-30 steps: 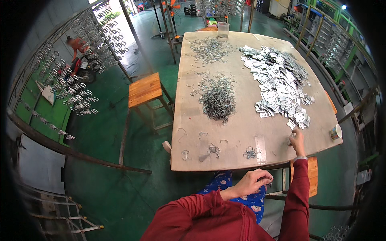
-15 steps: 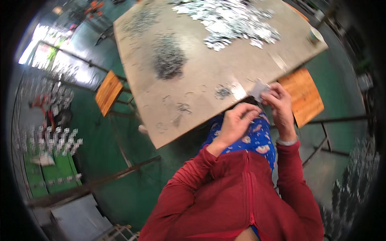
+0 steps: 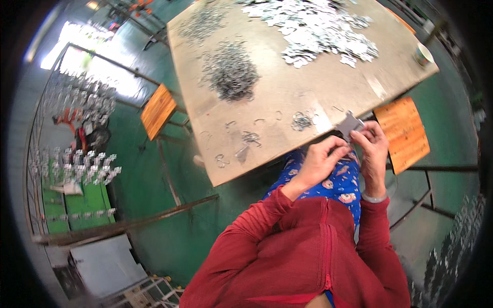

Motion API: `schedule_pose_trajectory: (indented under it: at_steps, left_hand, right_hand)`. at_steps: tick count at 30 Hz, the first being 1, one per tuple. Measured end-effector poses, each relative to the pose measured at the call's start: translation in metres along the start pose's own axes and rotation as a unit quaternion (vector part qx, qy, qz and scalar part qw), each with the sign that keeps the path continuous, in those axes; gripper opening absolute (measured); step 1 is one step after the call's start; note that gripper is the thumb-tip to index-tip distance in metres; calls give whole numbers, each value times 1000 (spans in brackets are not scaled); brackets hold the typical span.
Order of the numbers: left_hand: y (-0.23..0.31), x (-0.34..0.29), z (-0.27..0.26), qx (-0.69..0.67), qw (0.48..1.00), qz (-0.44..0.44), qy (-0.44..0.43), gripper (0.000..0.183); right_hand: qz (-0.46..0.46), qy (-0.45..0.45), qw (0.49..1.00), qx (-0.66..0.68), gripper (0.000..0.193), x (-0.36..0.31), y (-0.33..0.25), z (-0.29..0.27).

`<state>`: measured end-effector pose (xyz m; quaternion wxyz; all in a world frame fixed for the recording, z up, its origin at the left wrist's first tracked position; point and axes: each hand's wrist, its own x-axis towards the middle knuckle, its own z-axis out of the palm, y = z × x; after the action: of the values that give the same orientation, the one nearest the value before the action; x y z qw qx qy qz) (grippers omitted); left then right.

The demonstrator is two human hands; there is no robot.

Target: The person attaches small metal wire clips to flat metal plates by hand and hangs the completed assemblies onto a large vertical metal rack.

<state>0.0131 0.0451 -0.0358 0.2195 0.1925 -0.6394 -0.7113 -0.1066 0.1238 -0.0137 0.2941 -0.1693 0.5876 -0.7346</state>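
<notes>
Just past the table's near edge, my right hand (image 3: 372,149) pinches a small flat silver metal plate (image 3: 350,124) between thumb and fingers. My left hand (image 3: 322,163) is closed at the plate's lower left side, thumb against the fingers; whatever its fingertips grip is too small to make out. Close beyond the hands, a little cluster of bent wire pieces (image 3: 302,121) lies on the table (image 3: 287,95). A large heap of similar small metal pieces (image 3: 233,74) sits farther left. At the far side spreads a broad pile of flat silver plates (image 3: 328,38).
A paper cup (image 3: 423,54) stands at the table's right corner. Wooden stools flank the table, one right (image 3: 403,134) and one left (image 3: 157,111). Loose wire bits (image 3: 251,137) lie near the front left edge. Racks of hanging metal parts (image 3: 84,167) stand at far left.
The whole view has shifted, so the table sits farther right in the picture. The plate has turned in my right hand, and my left fingers have come up against its lower side.
</notes>
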Motion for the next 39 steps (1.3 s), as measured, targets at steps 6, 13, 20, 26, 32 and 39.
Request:
schedule_pose_trajectory:
  at_steps: [6, 13, 20, 26, 32, 39]
  left_hand:
    - [3, 1, -8, 80, 996, 26, 30, 16]
    - [-1, -2, -34, 78, 989, 109, 64, 30]
    - [-29, 65, -207, 501, 816, 84, 277, 16]
    - [-56, 78, -230, 648, 728, 55, 218, 11]
    - [-47, 84, -207, 655, 709, 171, 196, 10]
    - [24, 46, -148, 250, 955, 10, 161, 16]
  right_hand:
    - [0, -25, 999, 32, 19, 0, 1, 6]
    - [-34, -41, 998, -24, 19, -9, -8, 18]
    - [-102, -37, 993, -42, 21, -13, -11, 21]
    - [-117, -46, 991, -43, 21, -12, -10, 25]
    - [-99, -41, 993, -42, 21, -13, -12, 15]
    - [-50, -65, 996, -31, 21, -18, -4, 21]
